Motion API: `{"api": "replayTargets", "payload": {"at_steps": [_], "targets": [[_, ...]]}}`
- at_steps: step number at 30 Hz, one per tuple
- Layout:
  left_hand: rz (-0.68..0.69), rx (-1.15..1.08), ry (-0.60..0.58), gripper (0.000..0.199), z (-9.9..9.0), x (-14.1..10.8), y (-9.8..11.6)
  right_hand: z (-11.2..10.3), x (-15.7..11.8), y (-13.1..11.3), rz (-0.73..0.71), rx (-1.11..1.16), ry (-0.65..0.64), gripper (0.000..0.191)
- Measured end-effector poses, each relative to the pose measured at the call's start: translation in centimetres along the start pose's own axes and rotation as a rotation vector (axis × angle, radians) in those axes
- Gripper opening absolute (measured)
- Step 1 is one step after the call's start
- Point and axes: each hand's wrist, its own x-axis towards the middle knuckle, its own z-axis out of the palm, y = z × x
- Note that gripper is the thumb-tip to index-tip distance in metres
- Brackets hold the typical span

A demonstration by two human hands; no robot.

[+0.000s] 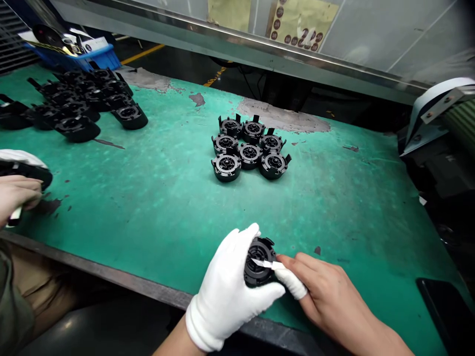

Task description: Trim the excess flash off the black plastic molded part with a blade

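My left hand (232, 287), in a white glove, is closed around a round black plastic part (260, 254) near the table's front edge. Ribs and a central hub show on the part's upturned face. From the right, my bare right hand (322, 287) grips a small knife (262, 263), its pale blade lying over the middle of that face. White wrapping covers the right thumb, and the knife's handle is mostly hidden by the fingers. Farther back on the green table stands a cluster of several similar black round parts (249, 154) with upright tabs.
More black parts (74, 99) crowd the far left, before a blue bin (89, 58) of tools. At the left edge a co-worker's hands (18, 193) hold a dark part. A dark flat object (443, 306) lies at right, below a machine (430, 118).
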Motion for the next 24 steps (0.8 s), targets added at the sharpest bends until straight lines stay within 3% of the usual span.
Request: {"api": "replayTargets", "payload": {"at_steps": [6, 11, 16, 24], "targets": [[0.028, -0.021, 0.001, 0.084, 0.2, 0.0, -0.2, 0.3, 0.3, -0.2, 0.109, -0.047, 0.043, 0.046], [0.046, -0.015, 0.007, 0.089, 0.5, -0.5, -0.7, -0.8, 0.0, -0.4, 0.056, -0.047, 0.031, 0.042], [0.043, -0.012, 0.014, 0.086, 0.6, -0.6, -0.7, -2.2, -0.2, -1.6, 0.082, -0.209, -0.047, 0.04], [0.034, -0.052, 0.011, 0.089, 0.6, -0.5, -0.9, -2.8, 0.9, -2.0, 0.19, -0.359, -0.035, 0.049]]}}
